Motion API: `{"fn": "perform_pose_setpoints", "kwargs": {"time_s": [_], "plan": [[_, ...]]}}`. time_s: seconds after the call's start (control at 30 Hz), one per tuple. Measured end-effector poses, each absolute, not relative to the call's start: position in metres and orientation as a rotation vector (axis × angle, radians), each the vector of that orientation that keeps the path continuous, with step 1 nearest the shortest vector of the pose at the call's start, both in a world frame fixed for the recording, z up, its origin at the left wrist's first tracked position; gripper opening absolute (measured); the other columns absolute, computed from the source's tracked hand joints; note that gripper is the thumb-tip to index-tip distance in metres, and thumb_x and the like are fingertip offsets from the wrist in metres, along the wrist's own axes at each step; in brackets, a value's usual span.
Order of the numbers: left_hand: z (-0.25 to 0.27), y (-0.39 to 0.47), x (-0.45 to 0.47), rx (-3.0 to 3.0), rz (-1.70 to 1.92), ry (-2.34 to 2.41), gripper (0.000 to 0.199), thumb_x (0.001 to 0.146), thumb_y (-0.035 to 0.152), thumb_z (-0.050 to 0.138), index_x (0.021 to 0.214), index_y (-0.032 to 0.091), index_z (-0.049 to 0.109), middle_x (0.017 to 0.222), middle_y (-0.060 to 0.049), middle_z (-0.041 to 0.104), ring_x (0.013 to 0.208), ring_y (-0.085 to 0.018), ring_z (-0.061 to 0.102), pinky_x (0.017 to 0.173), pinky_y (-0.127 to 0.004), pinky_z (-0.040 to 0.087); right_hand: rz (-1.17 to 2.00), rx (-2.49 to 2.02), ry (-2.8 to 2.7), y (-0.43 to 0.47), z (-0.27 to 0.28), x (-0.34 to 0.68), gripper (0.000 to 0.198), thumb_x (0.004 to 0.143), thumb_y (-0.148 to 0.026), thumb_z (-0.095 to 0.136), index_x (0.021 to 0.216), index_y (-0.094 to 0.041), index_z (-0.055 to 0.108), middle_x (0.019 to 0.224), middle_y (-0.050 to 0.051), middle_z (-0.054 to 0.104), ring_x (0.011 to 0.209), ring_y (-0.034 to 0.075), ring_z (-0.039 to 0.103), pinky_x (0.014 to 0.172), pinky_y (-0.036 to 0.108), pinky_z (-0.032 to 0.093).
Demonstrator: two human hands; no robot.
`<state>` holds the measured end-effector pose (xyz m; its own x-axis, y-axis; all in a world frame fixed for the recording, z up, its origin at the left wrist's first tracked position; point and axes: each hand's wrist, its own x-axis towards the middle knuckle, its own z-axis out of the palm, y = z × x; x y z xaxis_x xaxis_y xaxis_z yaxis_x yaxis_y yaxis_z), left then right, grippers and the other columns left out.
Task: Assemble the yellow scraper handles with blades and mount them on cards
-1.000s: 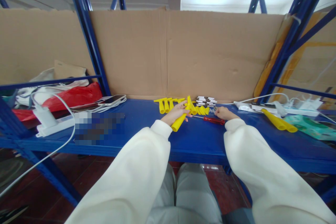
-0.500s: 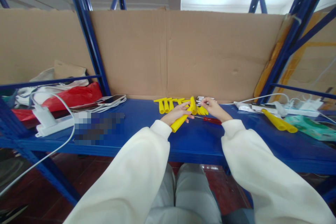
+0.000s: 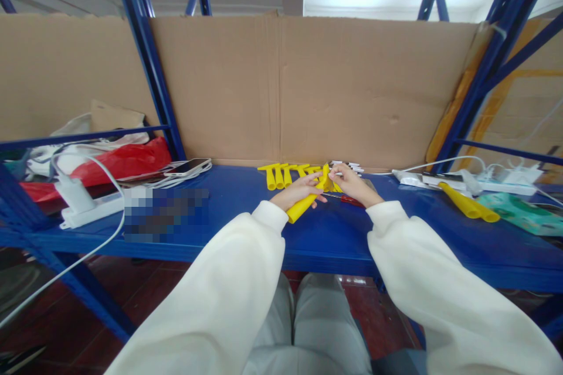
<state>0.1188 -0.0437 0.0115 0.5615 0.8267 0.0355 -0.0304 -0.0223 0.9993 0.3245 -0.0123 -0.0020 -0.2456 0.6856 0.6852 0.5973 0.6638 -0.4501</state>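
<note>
Change: the right hand point(image 3: 350, 181) has come in from the far side of the screwdriver point(image 3: 352, 201) to the upper end of the tube point(image 3: 301, 209); the left hand point(image 3: 303, 187) stays where it was.
Meaning: both hands now appear to work on one tube, the left as holder, the right for fine work.
Left fingers: wrapped round the tube, clamped on it.
Right fingers: bent in, tips close together; whether they pinch something small, I cannot tell.
Tube: yellow, tilted, its wide end toward the person below the left hand, its upper end between the hands, just beside the right fingertips; touching or apart there is unclear.
Screwdriver: red, on the blue shelf point(image 3: 246, 211), partly hidden under the right hand.
Row: more yellow tubes point(image 3: 276, 179) beyond the left hand.
White pieces: a stack point(image 3: 353, 165) beyond the right hand, partly covered.
</note>
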Motion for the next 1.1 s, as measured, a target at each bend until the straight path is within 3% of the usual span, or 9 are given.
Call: {"fn": "perform_pose_setpoints", "kwargs": {"time_s": [0.17, 0.33, 0.5, 0.7, 0.97, 1.1], "plan": [[0.014, -0.046, 0.119, 1.437, 0.780, 0.726, 0.083, 0.080, 0.000, 0.061, 0.156, 0.024, 0.039, 0.158, -0.022, 0.039, 0.064, -0.012, 0.072, 0.044, -0.019, 0.051, 0.217, -1.035, -1.893, -0.016, 0.000, 0.324, 0.030, 0.086, -0.051, 0.058, 0.073, -0.024, 0.056, 0.086, 0.004, 0.062, 0.088, 0.022, 0.056, 0.090, 0.039, 0.047], [0.014, -0.046, 0.118, 1.447, 0.760, 0.739, 0.082, 0.080, 0.000, 0.062, 0.155, 0.025, 0.040, 0.161, -0.023, 0.032, 0.063, -0.012, 0.072, 0.044, -0.020, 0.051, 0.325, -1.103, -1.847, -0.022, 0.001, 0.322, 0.035, 0.081, -0.056, 0.060, 0.070, -0.023, 0.055, 0.082, 0.003, 0.059, 0.084, 0.021, 0.055, 0.087, 0.037, 0.046], [0.011, -0.043, 0.118, 1.470, 0.739, 0.723, 0.080, 0.081, 0.001, 0.061, 0.154, 0.026, 0.041, 0.159, -0.022, 0.037, 0.065, -0.012, 0.072, 0.044, -0.019, 0.051, 0.483, -1.123, -1.813, -0.028, 0.001, 0.320, 0.035, 0.078, -0.057, 0.062, 0.071, -0.023, 0.056, 0.079, 0.002, 0.060, 0.081, 0.019, 0.055, 0.082, 0.034, 0.046], [0.010, -0.043, 0.117, 1.476, 0.717, 0.715, 0.081, 0.082, 0.002, 0.061, 0.155, 0.026, 0.039, 0.158, -0.021, 0.039, 0.067, -0.012, 0.072, 0.046, -0.019, 0.051, 0.464, -1.113, -1.766, -0.021, -0.004, 0.320, 0.038, 0.075, -0.059, 0.067, 0.071, -0.023, 0.057, 0.082, 0.003, 0.063, 0.084, 0.020, 0.057, 0.086, 0.036, 0.048], [0.010, -0.039, 0.113, 1.472, 0.722, 0.646, 0.079, 0.082, 0.005, 0.063, 0.155, 0.028, 0.040, 0.148, -0.017, 0.052, 0.067, -0.010, 0.069, 0.046, -0.017, 0.048, 0.526, -1.144, -1.598, -0.018, -0.010, 0.319, 0.038, 0.077, -0.054, 0.071, 0.095, -0.024, 0.055, 0.100, 0.005, 0.065, 0.094, 0.020, 0.062, 0.088, 0.037, 0.053], [0.013, -0.042, 0.112, 1.449, 0.726, 0.600, 0.078, 0.082, 0.007, 0.063, 0.154, 0.029, 0.042, 0.143, -0.014, 0.057, 0.066, -0.010, 0.068, 0.044, -0.016, 0.046, 0.608, -1.165, -1.592, -0.023, -0.007, 0.320, 0.041, 0.080, -0.058, 0.068, 0.097, -0.023, 0.056, 0.102, 0.006, 0.066, 0.096, 0.020, 0.062, 0.090, 0.037, 0.052]]}}
